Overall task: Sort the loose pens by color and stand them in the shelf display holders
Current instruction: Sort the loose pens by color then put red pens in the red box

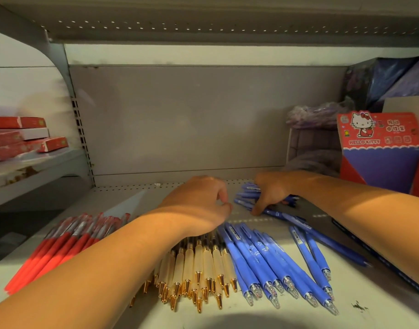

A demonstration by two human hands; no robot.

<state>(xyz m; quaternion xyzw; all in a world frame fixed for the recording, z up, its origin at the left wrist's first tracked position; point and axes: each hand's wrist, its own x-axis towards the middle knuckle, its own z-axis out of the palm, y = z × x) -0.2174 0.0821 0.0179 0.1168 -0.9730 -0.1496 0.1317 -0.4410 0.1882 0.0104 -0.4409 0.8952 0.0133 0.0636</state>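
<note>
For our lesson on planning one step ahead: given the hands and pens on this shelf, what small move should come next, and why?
Probably lift the bunch of blue pens that the right hand grips toward the Hello Kitty box beside it; the loose pens already lie grouped by color.

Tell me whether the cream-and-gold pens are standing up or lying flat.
Lying flat: the cream-and-gold pens lie side by side on the shelf, gold tips toward the camera.
</note>
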